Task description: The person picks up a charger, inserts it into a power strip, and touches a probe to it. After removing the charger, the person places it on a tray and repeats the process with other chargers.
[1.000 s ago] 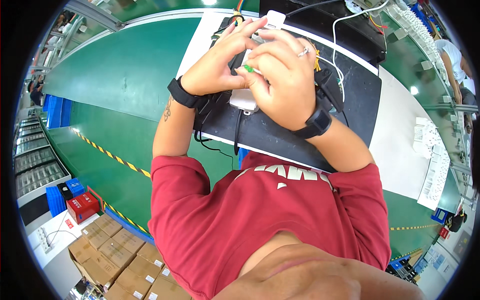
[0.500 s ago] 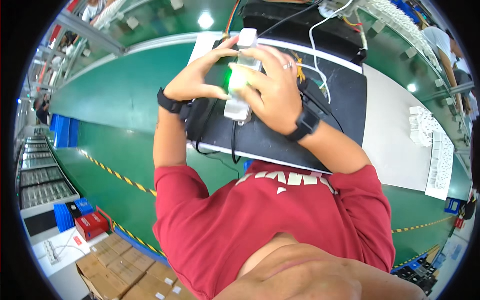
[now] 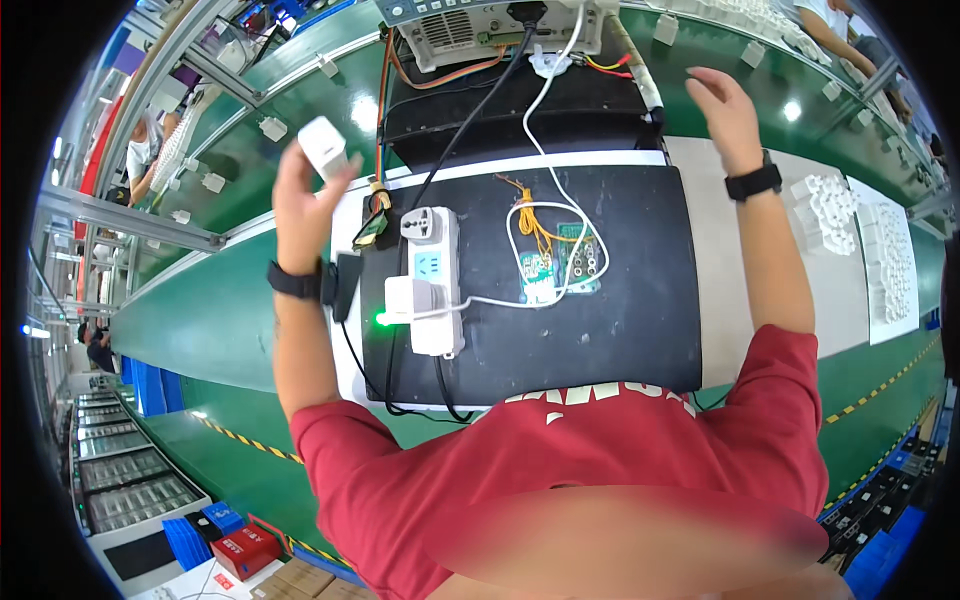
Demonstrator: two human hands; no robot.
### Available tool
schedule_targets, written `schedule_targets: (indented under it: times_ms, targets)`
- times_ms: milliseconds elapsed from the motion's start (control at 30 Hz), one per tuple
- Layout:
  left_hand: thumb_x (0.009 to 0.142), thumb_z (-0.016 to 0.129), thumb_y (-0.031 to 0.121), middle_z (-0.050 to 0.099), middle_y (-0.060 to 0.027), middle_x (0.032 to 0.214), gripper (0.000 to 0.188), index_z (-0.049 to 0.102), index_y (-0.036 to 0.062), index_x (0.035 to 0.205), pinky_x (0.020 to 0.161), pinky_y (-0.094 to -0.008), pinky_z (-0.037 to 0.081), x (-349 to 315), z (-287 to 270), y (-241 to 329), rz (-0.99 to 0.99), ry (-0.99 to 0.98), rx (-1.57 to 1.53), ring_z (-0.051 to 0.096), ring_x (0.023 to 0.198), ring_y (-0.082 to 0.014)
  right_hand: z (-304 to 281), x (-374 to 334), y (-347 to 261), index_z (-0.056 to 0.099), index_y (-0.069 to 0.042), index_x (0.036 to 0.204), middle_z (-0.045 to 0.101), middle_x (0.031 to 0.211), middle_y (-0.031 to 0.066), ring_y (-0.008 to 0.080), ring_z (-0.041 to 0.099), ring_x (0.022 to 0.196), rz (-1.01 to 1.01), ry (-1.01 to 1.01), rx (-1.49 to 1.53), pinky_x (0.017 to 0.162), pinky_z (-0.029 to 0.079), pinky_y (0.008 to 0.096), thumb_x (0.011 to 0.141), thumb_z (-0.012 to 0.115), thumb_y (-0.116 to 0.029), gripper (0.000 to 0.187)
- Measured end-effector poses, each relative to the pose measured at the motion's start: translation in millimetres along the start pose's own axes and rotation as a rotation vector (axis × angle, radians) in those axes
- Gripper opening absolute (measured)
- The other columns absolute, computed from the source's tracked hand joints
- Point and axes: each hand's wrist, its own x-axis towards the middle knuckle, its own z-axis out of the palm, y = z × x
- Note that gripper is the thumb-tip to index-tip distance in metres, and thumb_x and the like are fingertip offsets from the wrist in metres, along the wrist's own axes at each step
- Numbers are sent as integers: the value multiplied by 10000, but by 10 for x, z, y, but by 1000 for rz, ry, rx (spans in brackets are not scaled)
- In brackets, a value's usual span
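My left hand (image 3: 303, 200) is raised at the left of the black work mat (image 3: 620, 340), its fingers closed on a white power adapter (image 3: 322, 146). Out to the far right, my right hand (image 3: 730, 115) is in the air, empty, with its fingers stretched out. On the mat lies a white power strip (image 3: 447, 335). Plugged into it are a white adapter (image 3: 408, 298), beside which a green light glows, and a grey-white socket plug (image 3: 420, 225). From the strip's adapter a white cable (image 3: 500, 302) runs over green circuit boards (image 3: 578, 245) with a bundle of yellow wires (image 3: 535, 222).
Behind the mat stands a grey instrument (image 3: 455, 40) on a black case (image 3: 510, 115), with cables hanging from it. White adapter housings (image 3: 825, 215) are grouped on the right of the bench. Single adapters sit on the green conveyor (image 3: 290, 70), and people work beyond it.
Both hands have come away from the power strip. My left hand has moved left and now holds a white adapter; my right hand has swung far right. The view has shifted, showing the instrument.
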Motion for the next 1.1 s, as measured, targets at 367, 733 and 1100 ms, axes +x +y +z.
schedule_targets:
  times_ms: [367,733,1100]
  targets:
    - [777,521,206,527,-3,972,147,587,218,908,1020,-574,185,1429,68,-1587,595,-240,1787,421,1155,-202,491,1540,1856,563,-70,1121,569,1136,135,282,518,1078,317,21,-633,911,405,377,705,568,-364,510]
    - [808,492,194,472,1,1219,338,531,265,1136,1061,-531,123,1422,81,-1855,582,-349,1785,301,1274,-185,1040,2217,2278,474,-47,1186,539,1143,181,320,518,1055,108,95,-435,883,417,375,676,664,-409,653]
    - [774,617,102,597,-58,957,245,591,68,1016,822,-318,427,435,-470,-201,119,236,829,578,891,-187,141,176,-53,435,45,1108,545,1082,180,225,561,976,-401,253,440,856,449,314,782,618,15,375]
